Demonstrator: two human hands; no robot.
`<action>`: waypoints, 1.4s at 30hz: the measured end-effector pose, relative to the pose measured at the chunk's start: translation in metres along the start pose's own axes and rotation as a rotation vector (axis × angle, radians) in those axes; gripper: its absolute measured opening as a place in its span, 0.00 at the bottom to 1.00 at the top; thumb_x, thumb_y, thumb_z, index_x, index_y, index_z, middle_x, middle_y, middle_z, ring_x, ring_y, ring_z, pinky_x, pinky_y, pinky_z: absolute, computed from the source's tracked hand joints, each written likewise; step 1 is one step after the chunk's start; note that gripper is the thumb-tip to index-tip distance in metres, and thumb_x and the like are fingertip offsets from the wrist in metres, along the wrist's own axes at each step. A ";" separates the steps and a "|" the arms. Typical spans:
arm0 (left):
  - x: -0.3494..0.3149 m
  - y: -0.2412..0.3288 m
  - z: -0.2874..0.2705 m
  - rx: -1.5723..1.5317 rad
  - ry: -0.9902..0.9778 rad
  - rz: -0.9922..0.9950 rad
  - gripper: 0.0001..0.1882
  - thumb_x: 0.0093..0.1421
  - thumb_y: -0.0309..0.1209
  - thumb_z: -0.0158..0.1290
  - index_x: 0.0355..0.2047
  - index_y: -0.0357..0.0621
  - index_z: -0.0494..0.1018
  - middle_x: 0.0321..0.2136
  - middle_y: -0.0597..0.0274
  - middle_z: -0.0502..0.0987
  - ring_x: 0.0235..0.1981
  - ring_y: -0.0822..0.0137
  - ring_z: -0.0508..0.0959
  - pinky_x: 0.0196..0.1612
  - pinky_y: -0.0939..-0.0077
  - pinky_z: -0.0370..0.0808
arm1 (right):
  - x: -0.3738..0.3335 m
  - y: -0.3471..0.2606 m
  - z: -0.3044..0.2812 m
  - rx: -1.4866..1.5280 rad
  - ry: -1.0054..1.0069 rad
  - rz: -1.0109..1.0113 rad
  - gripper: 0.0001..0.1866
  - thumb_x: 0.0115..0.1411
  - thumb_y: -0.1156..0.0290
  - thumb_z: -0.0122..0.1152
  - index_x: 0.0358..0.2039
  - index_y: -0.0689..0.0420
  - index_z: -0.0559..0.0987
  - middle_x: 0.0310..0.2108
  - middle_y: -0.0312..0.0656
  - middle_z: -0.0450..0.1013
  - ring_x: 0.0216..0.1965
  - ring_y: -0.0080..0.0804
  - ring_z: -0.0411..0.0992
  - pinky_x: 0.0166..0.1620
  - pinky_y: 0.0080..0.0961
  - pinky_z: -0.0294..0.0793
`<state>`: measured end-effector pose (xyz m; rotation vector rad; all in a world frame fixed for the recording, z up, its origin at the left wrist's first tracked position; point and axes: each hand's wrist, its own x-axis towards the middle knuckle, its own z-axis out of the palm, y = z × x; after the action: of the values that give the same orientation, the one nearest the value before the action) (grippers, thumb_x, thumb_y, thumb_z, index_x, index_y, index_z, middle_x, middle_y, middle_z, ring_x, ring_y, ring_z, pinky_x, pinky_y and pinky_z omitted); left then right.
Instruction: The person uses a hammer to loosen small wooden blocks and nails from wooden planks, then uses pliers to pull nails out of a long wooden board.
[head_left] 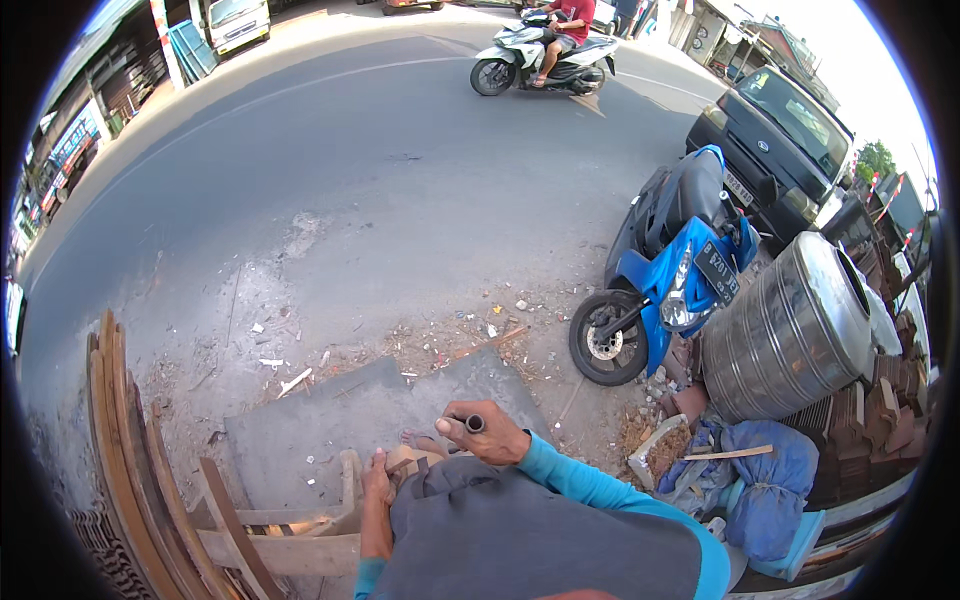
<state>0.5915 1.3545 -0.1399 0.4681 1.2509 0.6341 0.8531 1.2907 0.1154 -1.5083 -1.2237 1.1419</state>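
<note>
My right hand (487, 432) is closed around a thin dark rod or handle (474, 424) whose round end points up at the camera. It hovers over a grey concrete ramp (350, 420). My left hand (378, 480) hangs low beside my knee, fingers pointing down and apart, close to a sandalled foot (418, 455) and a pale wooden frame (300, 535). It holds nothing that I can see. Both arms wear turquoise sleeves, and a grey shirt fills the lower middle.
Curved wooden strips (125, 440) lean at the left. A blue scooter (665, 270) is parked at the right beside a metal tank (790, 335), stacked bricks (885, 410) and blue sacks (765, 480). A black car (785, 140) stands behind; a rider on a white scooter (540, 55) is on the road.
</note>
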 end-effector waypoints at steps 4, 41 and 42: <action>0.039 0.079 -0.008 0.057 0.049 0.090 0.19 0.64 0.43 0.60 0.45 0.42 0.73 0.39 0.62 0.77 0.37 0.68 0.79 0.33 0.74 0.77 | 0.081 -0.019 0.022 -0.013 -0.226 0.011 0.24 0.69 0.50 0.56 0.31 0.61 0.78 0.22 0.41 0.69 0.25 0.26 0.64 0.30 0.30 0.66; 0.025 0.244 -0.173 -0.500 2.052 0.493 0.24 0.63 0.37 0.61 0.51 0.31 0.72 0.38 0.57 0.78 0.34 0.68 0.76 0.38 0.71 0.75 | 0.586 -0.135 0.302 -0.137 -1.225 -0.381 0.20 0.66 0.56 0.62 0.31 0.63 0.79 0.21 0.35 0.71 0.26 0.19 0.66 0.29 0.22 0.66; 0.021 0.243 -0.173 -0.552 2.089 0.401 0.25 0.62 0.38 0.61 0.51 0.30 0.72 0.39 0.55 0.78 0.36 0.65 0.77 0.40 0.70 0.75 | 0.583 -0.141 0.318 -0.146 -1.243 -0.385 0.20 0.66 0.56 0.62 0.31 0.63 0.79 0.21 0.35 0.71 0.26 0.19 0.66 0.29 0.22 0.66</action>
<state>0.3838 1.5468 -0.0433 -0.7647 2.7267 1.9431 0.5730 1.9091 0.1080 -0.4626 -2.2979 1.7819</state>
